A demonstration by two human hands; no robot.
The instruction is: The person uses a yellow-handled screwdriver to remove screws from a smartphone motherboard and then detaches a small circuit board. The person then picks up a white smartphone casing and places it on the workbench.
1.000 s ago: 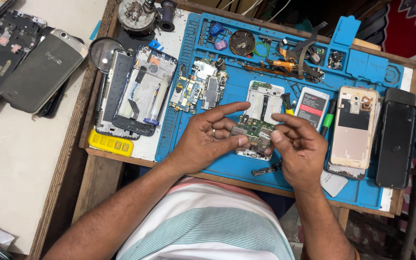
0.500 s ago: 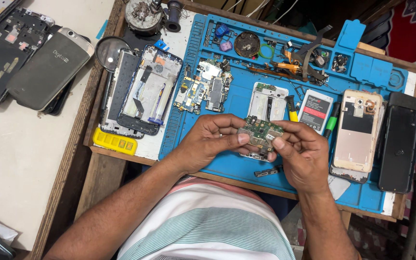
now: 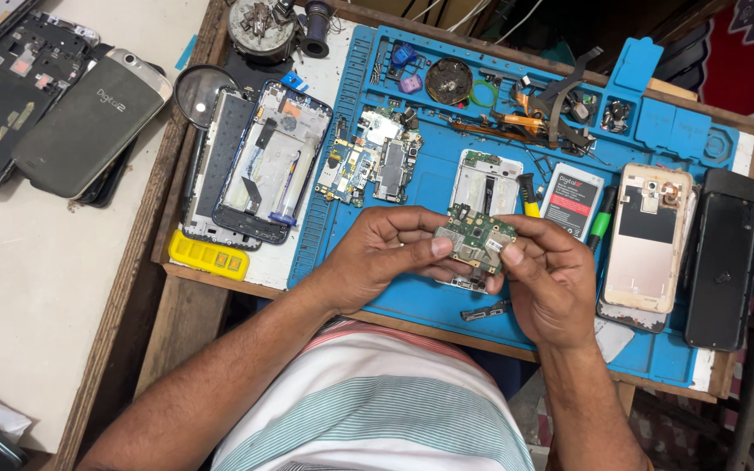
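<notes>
Both hands, left hand (image 3: 377, 257) and right hand (image 3: 551, 283), pinched a small green circuit board (image 3: 475, 237) by its edges above the blue mat (image 3: 429, 301); it looked light, stiff, fragile.

Circuit board (image 3: 475, 237) between both hands above the mat (image 3: 412, 296), probably over a phone frame (image 3: 484, 181).

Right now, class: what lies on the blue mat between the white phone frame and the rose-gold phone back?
In the head view, between the white phone frame and the rose-gold phone back lie a yellow-handled tool, a flat battery and a green-tipped tool.
</notes>
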